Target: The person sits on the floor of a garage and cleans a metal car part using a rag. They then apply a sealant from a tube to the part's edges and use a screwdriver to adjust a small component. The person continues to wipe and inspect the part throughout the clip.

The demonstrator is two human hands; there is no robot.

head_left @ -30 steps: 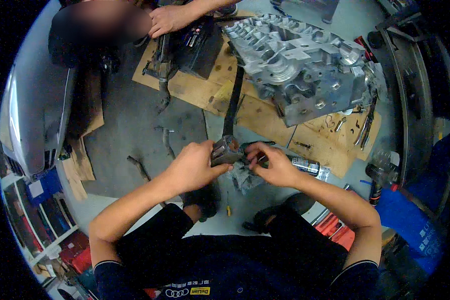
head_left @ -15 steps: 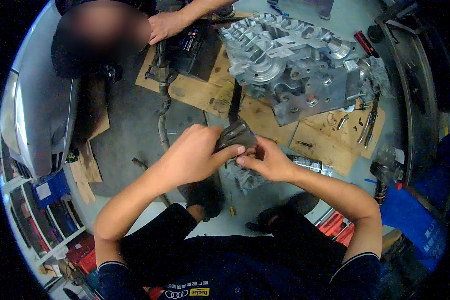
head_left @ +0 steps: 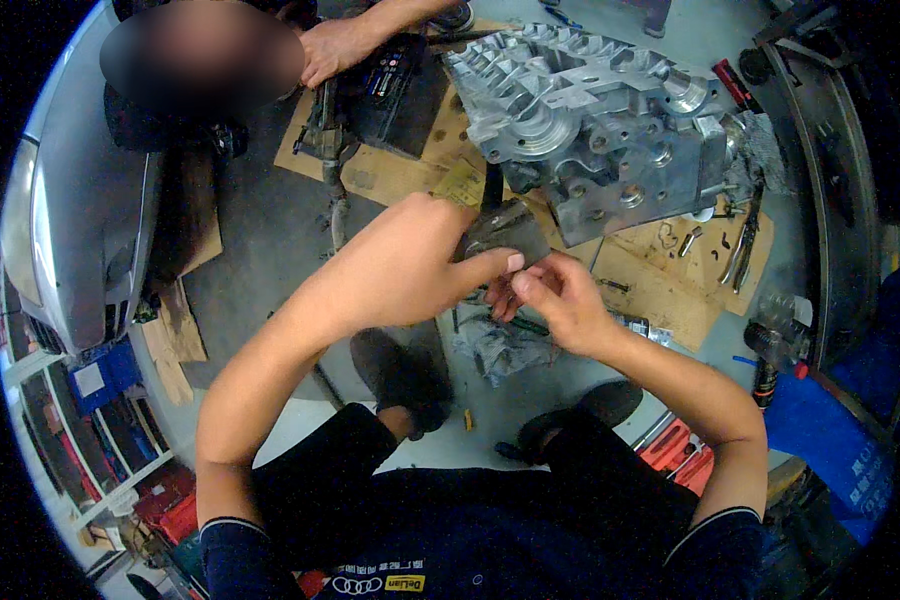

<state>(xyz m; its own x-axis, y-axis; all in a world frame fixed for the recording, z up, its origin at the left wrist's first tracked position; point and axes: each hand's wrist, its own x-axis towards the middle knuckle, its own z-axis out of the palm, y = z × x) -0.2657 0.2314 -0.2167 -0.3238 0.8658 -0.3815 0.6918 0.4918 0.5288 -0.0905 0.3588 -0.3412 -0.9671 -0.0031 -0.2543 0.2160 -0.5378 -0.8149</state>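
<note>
My left hand point(head_left: 430, 260) is wrapped around a dark, greasy block-shaped metal part point(head_left: 505, 228), thumb across its lower face. My right hand point(head_left: 560, 305) is just below and right of the part, fingers curled at its edge; what they pinch is hidden. A black bar or strap point(head_left: 492, 180) shows behind the part. Beyond both hands a large silver machined metal casting point(head_left: 600, 150) rests on cardboard point(head_left: 710, 300). Beneath my right hand are a crumpled grey rag point(head_left: 500, 355) and a spray can point(head_left: 640, 328).
At upper left a crouching co-worker's hand point(head_left: 325, 50) touches pipework by a black battery point(head_left: 385, 100). A silver car bumper point(head_left: 70, 230) borders the left. Hand tools point(head_left: 740, 250), a bottle point(head_left: 775, 330), blue sheeting point(head_left: 840, 450) and a dark metal frame point(head_left: 830, 200) sit right; my feet point(head_left: 410, 380) are below.
Both my hands have moved up, away from me, with the dark part, which has turned over so its flatter side faces up. My left thumb has come further across it.
</note>
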